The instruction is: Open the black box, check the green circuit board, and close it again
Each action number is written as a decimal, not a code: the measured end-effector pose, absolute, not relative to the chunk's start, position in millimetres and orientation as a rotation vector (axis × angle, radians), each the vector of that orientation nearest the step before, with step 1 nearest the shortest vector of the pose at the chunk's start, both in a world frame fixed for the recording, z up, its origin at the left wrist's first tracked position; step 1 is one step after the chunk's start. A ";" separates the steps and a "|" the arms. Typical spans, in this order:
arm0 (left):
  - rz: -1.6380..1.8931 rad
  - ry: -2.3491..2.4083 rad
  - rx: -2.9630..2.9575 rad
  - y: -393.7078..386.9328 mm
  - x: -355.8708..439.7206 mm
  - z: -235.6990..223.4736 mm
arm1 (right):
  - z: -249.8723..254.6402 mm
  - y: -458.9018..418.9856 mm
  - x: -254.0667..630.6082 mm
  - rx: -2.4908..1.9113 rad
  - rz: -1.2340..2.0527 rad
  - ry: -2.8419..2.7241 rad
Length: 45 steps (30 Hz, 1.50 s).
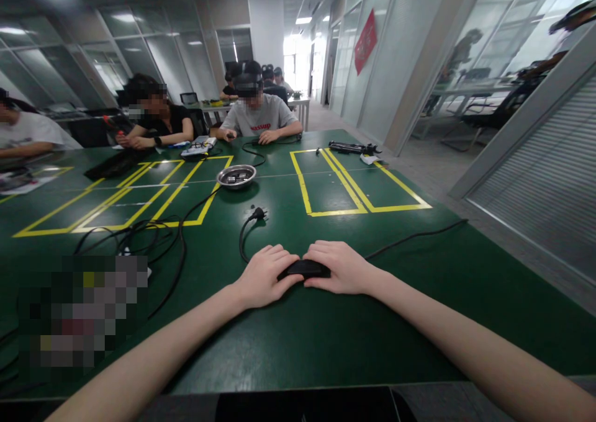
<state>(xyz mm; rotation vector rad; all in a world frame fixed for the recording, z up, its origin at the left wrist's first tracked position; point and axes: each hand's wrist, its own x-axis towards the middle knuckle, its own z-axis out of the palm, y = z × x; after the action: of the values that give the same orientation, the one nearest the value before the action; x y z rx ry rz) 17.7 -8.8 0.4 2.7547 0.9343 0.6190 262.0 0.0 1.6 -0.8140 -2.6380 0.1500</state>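
Note:
My left hand (264, 276) and my right hand (339, 267) rest side by side on the green table (326, 335), both curled round a small black box-shaped object (303, 268) that lies between them. Only the object's middle shows; its ends are hidden under my fingers. A black cable (414, 236) runs from under my right hand off to the right. Another black cable ending in a plug (257, 213) lies just beyond my left hand.
A metal bowl (236, 176) stands further out, between yellow taped rectangles (354, 189). Tangled black cables (139, 239) lie to the left. Black tools (351, 148) lie at the far right. Several people sit at the table's far and left sides.

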 end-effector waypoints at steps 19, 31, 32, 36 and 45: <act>0.651 1.050 2.553 -11.5 19.8 4.2 | 0.1 -3.6 261.7 -0.761 0.220 -2.602; 0.594 1.088 2.376 -13.9 21.5 7.3 | 2.4 -6.9 259.0 -0.658 0.118 -2.688; 0.577 1.078 2.351 -13.8 21.7 7.0 | 3.2 -7.6 258.0 -0.630 0.057 -2.729; 0.711 1.065 2.435 -12.2 19.1 5.8 | 2.3 -5.7 258.9 -0.718 -0.060 -2.789; 0.891 1.009 2.641 -4.0 6.3 -0.9 | -0.1 55.8 338.9 -1.589 -0.011 -1.791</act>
<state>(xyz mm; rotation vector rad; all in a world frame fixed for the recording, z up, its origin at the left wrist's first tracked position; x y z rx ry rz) 6.3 -4.0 -0.9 2.6412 1.0087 0.8914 338.9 55.8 -0.1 -1.5891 -1.7912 -0.0112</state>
